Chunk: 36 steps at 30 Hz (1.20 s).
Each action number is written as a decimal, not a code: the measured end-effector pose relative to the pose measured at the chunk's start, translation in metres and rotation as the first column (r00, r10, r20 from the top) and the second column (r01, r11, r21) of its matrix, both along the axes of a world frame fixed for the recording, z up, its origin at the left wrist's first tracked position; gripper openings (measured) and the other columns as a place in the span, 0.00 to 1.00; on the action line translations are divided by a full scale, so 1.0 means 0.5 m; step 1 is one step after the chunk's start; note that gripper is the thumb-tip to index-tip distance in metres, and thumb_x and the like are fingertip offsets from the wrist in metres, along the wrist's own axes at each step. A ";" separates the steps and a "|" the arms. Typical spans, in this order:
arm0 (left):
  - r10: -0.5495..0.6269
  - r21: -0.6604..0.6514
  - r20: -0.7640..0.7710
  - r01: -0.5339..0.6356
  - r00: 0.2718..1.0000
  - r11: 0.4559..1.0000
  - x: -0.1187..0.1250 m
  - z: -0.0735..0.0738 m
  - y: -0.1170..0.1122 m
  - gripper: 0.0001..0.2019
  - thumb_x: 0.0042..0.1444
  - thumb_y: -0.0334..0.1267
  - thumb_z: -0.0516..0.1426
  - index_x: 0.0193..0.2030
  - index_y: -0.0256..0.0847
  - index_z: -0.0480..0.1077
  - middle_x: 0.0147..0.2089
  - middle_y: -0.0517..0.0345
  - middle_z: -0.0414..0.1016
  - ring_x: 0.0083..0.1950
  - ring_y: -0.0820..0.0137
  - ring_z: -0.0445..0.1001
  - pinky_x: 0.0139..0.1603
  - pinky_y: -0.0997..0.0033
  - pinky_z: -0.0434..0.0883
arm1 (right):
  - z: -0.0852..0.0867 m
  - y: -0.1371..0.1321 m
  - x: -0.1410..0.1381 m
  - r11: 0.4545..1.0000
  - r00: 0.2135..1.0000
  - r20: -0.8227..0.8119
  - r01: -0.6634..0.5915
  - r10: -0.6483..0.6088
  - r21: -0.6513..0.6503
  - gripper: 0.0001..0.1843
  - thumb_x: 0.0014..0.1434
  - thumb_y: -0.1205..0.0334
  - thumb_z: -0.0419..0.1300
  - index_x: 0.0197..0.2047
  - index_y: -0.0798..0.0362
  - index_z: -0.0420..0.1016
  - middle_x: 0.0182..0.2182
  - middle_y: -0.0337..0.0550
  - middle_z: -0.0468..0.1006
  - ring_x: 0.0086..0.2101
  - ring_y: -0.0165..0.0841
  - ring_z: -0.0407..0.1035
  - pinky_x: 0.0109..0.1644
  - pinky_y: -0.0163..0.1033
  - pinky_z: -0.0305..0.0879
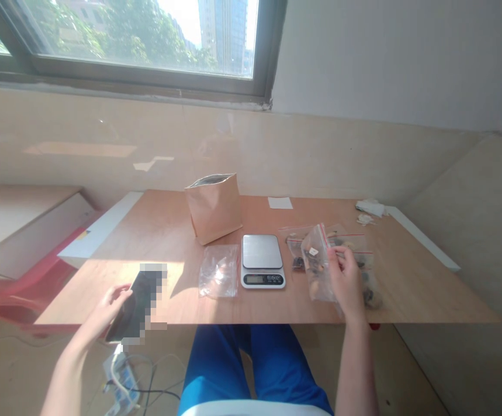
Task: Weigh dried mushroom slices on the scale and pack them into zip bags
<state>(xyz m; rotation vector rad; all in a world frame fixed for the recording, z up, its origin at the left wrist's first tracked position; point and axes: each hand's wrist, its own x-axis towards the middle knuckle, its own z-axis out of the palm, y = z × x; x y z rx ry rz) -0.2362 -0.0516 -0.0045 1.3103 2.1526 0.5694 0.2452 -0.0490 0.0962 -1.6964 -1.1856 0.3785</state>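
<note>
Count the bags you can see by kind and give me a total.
Kraft paper bag: 1
Flat clear plastic bag: 1
Red-striped zip bag in the right hand: 1
Red-striped zip bags on the tabletop: at least 2, overlapping, exact count unclear
Total: at least 5

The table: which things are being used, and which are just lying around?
In use: left hand holding a phone; right hand holding a clear zip bag; more zip bags beside it.

Just lying about: digital scale, brown paper bag, crumpled plastic bag, white paper slip, white cloth.
</note>
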 end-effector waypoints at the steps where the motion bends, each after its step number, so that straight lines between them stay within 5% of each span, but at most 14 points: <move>1: 0.023 -0.009 0.029 -0.023 0.999 1.000 0.001 0.000 0.000 0.25 0.51 0.51 0.44 0.48 0.35 0.64 0.46 0.44 0.74 0.43 0.64 0.76 0.35 0.70 0.71 | 0.003 0.002 -0.003 1.000 1.000 -0.004 0.001 -0.001 0.013 0.27 0.51 0.33 0.49 0.32 0.51 0.61 0.20 0.40 0.72 0.20 0.33 0.65 0.24 0.35 0.57; 9: 0.104 -0.026 0.206 -0.101 0.973 0.995 0.000 -0.011 0.004 0.28 0.49 0.52 0.48 0.52 0.33 0.61 0.43 0.44 0.75 0.37 0.63 0.77 0.31 0.70 0.70 | 0.001 -0.007 -0.011 1.000 0.999 -0.043 -0.023 0.024 0.021 0.24 0.52 0.35 0.50 0.32 0.50 0.61 0.17 0.36 0.69 0.18 0.30 0.61 0.22 0.34 0.55; 18: -0.003 0.012 -0.086 0.004 0.996 1.000 0.006 -0.036 0.006 0.41 0.42 0.62 0.52 0.55 0.30 0.56 0.57 0.27 0.62 0.52 0.47 0.70 0.39 0.58 0.70 | -0.012 -0.012 0.010 1.000 0.999 -0.035 0.001 0.000 0.013 0.24 0.53 0.36 0.50 0.33 0.51 0.61 0.17 0.34 0.67 0.17 0.29 0.58 0.21 0.33 0.54; 23: -0.047 -0.004 -0.075 0.046 0.996 0.999 -0.004 -0.047 0.004 0.39 0.45 0.61 0.51 0.56 0.31 0.54 0.59 0.29 0.59 0.57 0.46 0.65 0.43 0.56 0.70 | -0.014 -0.017 0.017 1.000 0.999 -0.052 0.014 -0.013 0.025 0.24 0.52 0.36 0.51 0.33 0.51 0.62 0.20 0.38 0.71 0.22 0.32 0.65 0.25 0.35 0.60; 27: -0.063 0.013 -0.109 0.064 0.992 0.998 -0.017 -0.058 0.002 0.40 0.42 0.61 0.52 0.57 0.34 0.56 0.59 0.32 0.61 0.58 0.45 0.63 0.42 0.56 0.70 | -0.014 -0.022 0.020 0.999 0.999 -0.035 0.014 -0.013 0.030 0.23 0.54 0.37 0.50 0.34 0.51 0.62 0.18 0.36 0.68 0.19 0.31 0.62 0.23 0.34 0.57; 32: -0.080 0.023 0.083 0.079 0.993 0.997 -0.038 -0.060 -0.010 0.38 0.46 0.59 0.46 0.59 0.34 0.54 0.62 0.31 0.56 0.57 0.48 0.65 0.40 0.61 0.70 | -0.012 -0.028 0.022 0.999 0.999 -0.027 0.030 -0.029 0.024 0.22 0.54 0.38 0.50 0.34 0.51 0.62 0.18 0.36 0.68 0.19 0.30 0.61 0.22 0.33 0.55; 36: -0.130 -0.017 0.167 0.135 0.977 0.991 -0.046 -0.043 -0.023 0.44 0.40 0.58 0.51 0.62 0.35 0.51 0.65 0.31 0.50 0.57 0.49 0.65 0.39 0.64 0.71 | -0.009 -0.030 0.021 0.999 0.999 -0.038 0.032 -0.031 0.024 0.22 0.54 0.38 0.50 0.34 0.51 0.62 0.19 0.37 0.70 0.20 0.31 0.63 0.24 0.33 0.57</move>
